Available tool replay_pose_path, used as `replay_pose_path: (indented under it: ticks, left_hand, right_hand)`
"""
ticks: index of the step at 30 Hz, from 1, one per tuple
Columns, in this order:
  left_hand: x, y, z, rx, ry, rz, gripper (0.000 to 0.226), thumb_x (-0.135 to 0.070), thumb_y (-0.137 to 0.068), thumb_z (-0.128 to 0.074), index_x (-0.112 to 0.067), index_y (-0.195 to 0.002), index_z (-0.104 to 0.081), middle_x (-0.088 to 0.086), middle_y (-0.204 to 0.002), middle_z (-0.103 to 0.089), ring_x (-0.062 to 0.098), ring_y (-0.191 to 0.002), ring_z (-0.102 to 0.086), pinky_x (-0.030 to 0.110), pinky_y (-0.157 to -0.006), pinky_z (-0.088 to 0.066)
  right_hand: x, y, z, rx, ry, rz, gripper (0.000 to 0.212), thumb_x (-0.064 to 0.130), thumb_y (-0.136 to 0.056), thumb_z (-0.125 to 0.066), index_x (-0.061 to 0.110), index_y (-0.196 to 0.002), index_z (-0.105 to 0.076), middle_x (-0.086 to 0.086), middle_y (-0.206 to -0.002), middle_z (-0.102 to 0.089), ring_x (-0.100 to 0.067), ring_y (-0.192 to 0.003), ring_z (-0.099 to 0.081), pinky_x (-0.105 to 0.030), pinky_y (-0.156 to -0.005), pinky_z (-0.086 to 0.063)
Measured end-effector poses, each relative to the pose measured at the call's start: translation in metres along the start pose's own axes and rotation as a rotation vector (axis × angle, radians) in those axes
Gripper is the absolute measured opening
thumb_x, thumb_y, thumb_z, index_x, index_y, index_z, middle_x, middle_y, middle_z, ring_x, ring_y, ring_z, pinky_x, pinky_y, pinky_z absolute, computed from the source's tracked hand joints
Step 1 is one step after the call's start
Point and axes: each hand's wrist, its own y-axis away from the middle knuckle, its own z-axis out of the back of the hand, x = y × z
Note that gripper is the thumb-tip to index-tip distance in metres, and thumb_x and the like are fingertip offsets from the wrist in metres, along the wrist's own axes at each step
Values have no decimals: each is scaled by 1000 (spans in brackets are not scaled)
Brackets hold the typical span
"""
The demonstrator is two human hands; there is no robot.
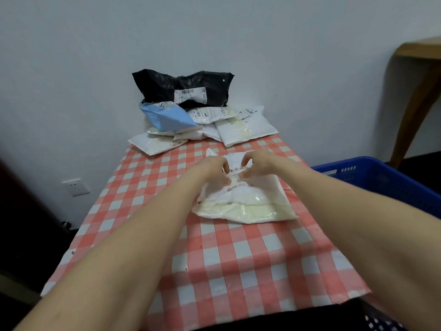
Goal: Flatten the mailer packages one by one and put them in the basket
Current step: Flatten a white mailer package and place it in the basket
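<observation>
One table point(238, 259): spread with a red-and-white checked cloth, it carries all the packages; the near half looks reserved as working room for pressing each one flat.
Blue basket point(381, 185): plastic, standing just beside the table's right edge and lower than its top, handy for dropping a finished piece in. From here I cannot tell what is inside.
Waiting pile point(245, 125): several white mailers overlapping at the far end by the wall, well apart from the working spot, so they do not get in the way.
Black mailer point(181, 89): the bulkiest, leaning against the wall behind the pile.
Light-blue mailer point(169, 118): crumpled, resting on the white ones at the left.
White mailer point(245, 199): the one being worked on, lying mid-table, puffy and creased, not yet flat and not yet in the basket.
Left hand point(212, 168): fingers curled, pinching the far edge of that white mailer near its label.
Right hand point(257, 163): likewise curled and pinching the same edge, just beside the left, probably to pull the crumpled top straight before pressing.
</observation>
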Motion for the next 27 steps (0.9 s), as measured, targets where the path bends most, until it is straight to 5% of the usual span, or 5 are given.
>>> replay_pose_path:
  ticks: [4,8,14,20,27]
  left_hand:
    - [-11,17,20,127,143,-25,25,-33,-78,-76,-20,-93,-62,-2,-96,-62,15,-86,-58,30,-80,-53]
    - [-19,29,8,357,152,25,36,-29,-73,-82,-18,-98,-60,3,-101,-61,22,-88,-62,33,-79,-57]
    - [-16,26,-16,251,-3,-12,29,-33,-71,-82,-20,-88,-63,-1,-87,-65,18,-75,-62,29,-74,-54]
    - [-16,25,-16,234,-9,-79,20,-29,-77,-77,-17,-82,-62,-5,-74,-57,11,-63,-48,22,-63,-41]
    - [-12,28,11,34,-233,-231,16,-18,-84,-66,-26,-79,-53,-10,-81,-55,14,-76,-51,26,-63,-38]
  right_hand:
    - [9,21,15,207,-33,-31,48,44,-73,-80,22,-111,-62,6,-97,-56,-13,-85,-52,-28,-81,-46]
    - [13,26,-1,296,134,-73,65,39,-64,-87,22,-119,-57,-1,-117,-58,-23,-104,-57,-36,-95,-50]
    - [15,27,-17,191,313,-17,52,35,-73,-82,22,-116,-56,4,-117,-56,-21,-104,-57,-31,-78,-45]
    - [15,25,-20,139,381,23,19,35,-80,-75,24,-81,-60,5,-96,-61,-17,-89,-55,-28,-75,-45]
    - [13,23,-4,141,99,27,26,32,-80,-75,20,-70,-55,2,-72,-55,-14,-62,-50,-24,-61,-44]
